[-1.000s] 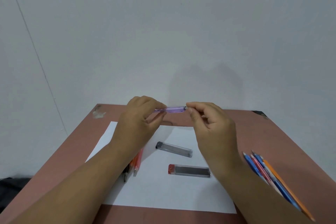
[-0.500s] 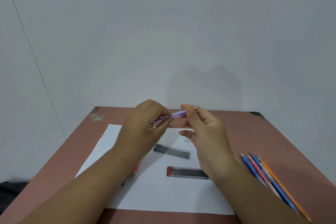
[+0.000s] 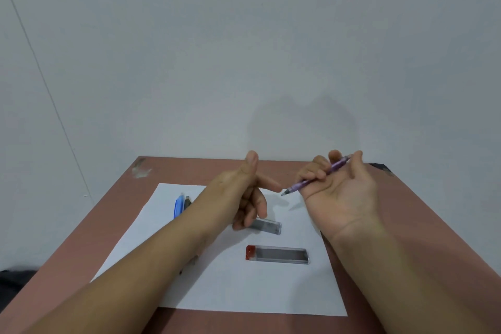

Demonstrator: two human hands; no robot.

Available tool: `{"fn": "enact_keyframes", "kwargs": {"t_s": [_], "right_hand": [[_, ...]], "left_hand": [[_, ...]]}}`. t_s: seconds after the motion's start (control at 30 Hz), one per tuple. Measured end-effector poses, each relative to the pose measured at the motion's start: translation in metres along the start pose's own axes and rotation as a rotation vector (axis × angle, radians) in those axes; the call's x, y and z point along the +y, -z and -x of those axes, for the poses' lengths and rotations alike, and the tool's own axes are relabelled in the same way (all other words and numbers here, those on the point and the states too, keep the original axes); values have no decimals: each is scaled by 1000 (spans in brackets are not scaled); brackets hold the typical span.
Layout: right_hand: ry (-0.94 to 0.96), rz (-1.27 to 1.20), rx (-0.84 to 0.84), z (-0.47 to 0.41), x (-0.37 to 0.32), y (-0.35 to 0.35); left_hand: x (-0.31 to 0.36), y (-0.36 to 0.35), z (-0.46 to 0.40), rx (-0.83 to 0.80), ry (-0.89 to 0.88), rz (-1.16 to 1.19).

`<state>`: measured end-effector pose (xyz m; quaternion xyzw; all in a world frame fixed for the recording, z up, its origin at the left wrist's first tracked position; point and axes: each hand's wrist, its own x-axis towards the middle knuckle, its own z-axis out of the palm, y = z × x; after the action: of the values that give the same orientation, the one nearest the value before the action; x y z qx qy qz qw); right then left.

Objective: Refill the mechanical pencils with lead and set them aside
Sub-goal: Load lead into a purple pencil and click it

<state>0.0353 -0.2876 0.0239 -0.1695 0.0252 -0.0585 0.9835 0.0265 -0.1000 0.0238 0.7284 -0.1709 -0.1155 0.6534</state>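
A: Head view. Right hand (image 3: 340,192)?
B: Palm up, fingers curled round purple mechanical pencil (image 3: 315,177), tip toward 8 o'clock, above white paper (image 3: 222,287).
A: Left hand (image 3: 241,190)?
B: Loosely spread, holding nothing. Lead cases (image 3: 278,254) at 6 o'clock.

A reddish-brown desk (image 3: 423,228) stands against a pale wall and carries a white sheet of paper (image 3: 225,290). On the sheet lie two clear lead cases (image 3: 278,254) — one red-capped, nearer — and a blue pencil (image 3: 177,207) beside a dark one at the left.
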Motion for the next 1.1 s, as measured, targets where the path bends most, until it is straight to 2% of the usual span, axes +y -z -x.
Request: {"fn": "enact_keyframes", "kwargs": {"t_s": [0.13, 0.4, 1.1], "right_hand": [[11, -19, -81, 1, -5, 3], [38, -41, -69, 4, -5, 3], [48, -26, -64, 8, -2, -1]], "left_hand": [[0, -4, 0, -74, 33, -17], [-4, -3, 0, -147, 0, 63], [-9, -2, -4, -155, -28, 90]]}}
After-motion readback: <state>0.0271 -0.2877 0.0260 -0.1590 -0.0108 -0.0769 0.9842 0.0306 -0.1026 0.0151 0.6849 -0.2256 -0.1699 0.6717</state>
